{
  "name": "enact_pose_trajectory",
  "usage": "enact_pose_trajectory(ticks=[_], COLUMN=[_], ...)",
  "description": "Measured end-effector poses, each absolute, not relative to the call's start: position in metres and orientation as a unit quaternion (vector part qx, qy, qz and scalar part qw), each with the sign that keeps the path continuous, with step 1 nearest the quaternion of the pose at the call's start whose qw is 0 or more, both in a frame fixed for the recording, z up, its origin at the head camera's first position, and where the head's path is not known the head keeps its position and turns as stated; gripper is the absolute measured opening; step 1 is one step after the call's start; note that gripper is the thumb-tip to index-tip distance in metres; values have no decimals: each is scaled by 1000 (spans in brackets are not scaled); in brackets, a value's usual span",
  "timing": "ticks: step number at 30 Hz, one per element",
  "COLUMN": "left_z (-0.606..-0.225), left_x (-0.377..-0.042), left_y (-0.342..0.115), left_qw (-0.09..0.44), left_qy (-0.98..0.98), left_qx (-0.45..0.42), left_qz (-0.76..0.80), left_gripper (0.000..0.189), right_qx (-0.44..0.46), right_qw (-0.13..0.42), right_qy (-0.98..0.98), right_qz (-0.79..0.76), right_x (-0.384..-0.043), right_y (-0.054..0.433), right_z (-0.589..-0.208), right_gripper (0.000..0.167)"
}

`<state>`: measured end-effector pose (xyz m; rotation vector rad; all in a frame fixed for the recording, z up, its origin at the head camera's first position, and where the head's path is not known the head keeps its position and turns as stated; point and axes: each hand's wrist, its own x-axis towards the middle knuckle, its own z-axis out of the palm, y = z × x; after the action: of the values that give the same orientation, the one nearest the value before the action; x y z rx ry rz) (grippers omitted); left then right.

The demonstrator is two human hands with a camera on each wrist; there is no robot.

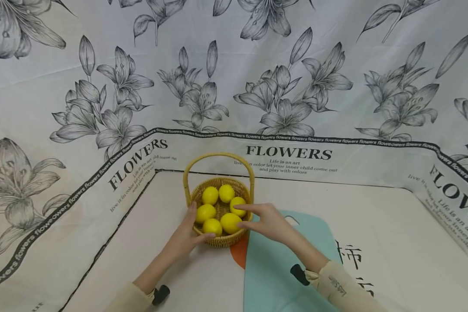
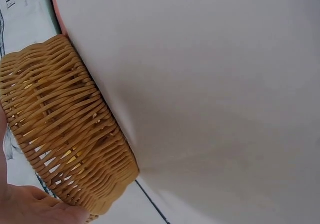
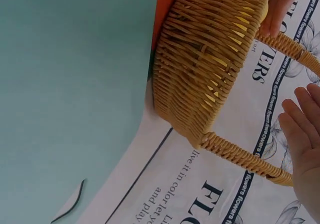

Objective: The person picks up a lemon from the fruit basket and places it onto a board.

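Observation:
A brown wicker basket [image 1: 222, 242] with a tall arched handle [image 1: 218, 154] stands upright on the table, holding several yellow lemons [image 1: 209, 196]. At its left front side my left hand [image 1: 182, 232] grips the rim, thumb over the front edge. Bent fingers [image 2: 45, 206] lie against the woven wall in the left wrist view. My right hand [image 1: 271, 222] hovers at the right rim, thumb and fingers apart, its fingertips overlapping the right-hand lemons in the head view. The right wrist view shows its fingers [image 3: 300, 112] straight, away from the basket wall [image 3: 205, 59].
A pale teal cutting board [image 1: 284, 264] lies right of the basket, under my right forearm. An orange print [image 1: 238, 253] and black characters [image 1: 351, 256] mark the white table surface. Flower-printed cloth [image 1: 284, 104] rises behind and on both sides.

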<state>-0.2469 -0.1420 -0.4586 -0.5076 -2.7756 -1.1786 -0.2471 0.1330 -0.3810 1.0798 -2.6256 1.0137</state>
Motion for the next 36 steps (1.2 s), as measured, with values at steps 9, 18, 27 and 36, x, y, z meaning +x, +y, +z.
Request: enact_pose_trajectory(ticks=[9,18,27,36], left_z=[-456,-456,-460,-460], left_x=[-246,-246,-248,-248], left_y=[-143,-143,-143,-144], left_qw=[38,37,36,40], left_qy=[-906,-905,-908,-907], left_qx=[-165,-161,-159,-159], left_qz=[-388,-393,-387,-389], left_gripper=[111,111,112,110], right_qx=[342,350,374,404], right_qw=[15,-24,-53,-54], right_qy=[-874,-867,-873,-865], right_qz=[344,354,309,294], right_x=[-261,-273,-280,-287], right_y=[102,81,72,63], right_z=[-384,-398,-410,-416], right_gripper=[44,42,48,47])
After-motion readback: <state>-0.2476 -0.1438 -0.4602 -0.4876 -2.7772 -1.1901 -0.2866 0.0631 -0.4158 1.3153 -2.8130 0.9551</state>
